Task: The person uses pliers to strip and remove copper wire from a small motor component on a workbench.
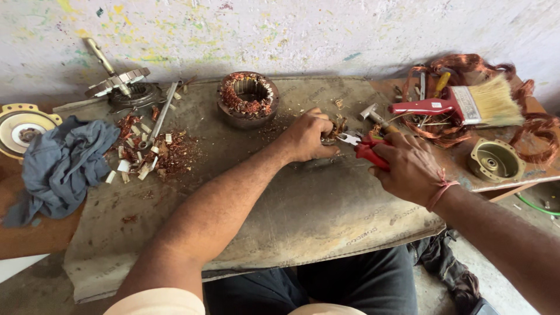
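Pliers [363, 146] with red handles sit in the right hand [408, 166], which grips the handles closed in its fist; the steel jaws point left at a small clump of copper wire [336, 127]. That clump is pinched in the left hand [306, 139], fingers curled tight round it, knuckles resting on the mat [291, 210]. Both hands meet just right of the mat's middle, nearly touching.

Taking the mat as landmark: at its far edge, centre, stands a round stator [248, 98] with copper windings showing on top. On its far left part lies a heap of copper scraps and pale paper bits [149, 153], with a thin metal rod [160, 114] lying across the heap. Beyond the far left corner stands a rotor [116, 79] with its shaft tilted up. Left of the mat lies a grey rag [61, 163], and past that a brass-coloured end cover [20, 125]. Right of the mat, a red-handled brush [461, 105] lies on a tangle of copper coils [525, 111], a small hammer [373, 115] beside it, and a round metal cap [494, 160] nearer the person.
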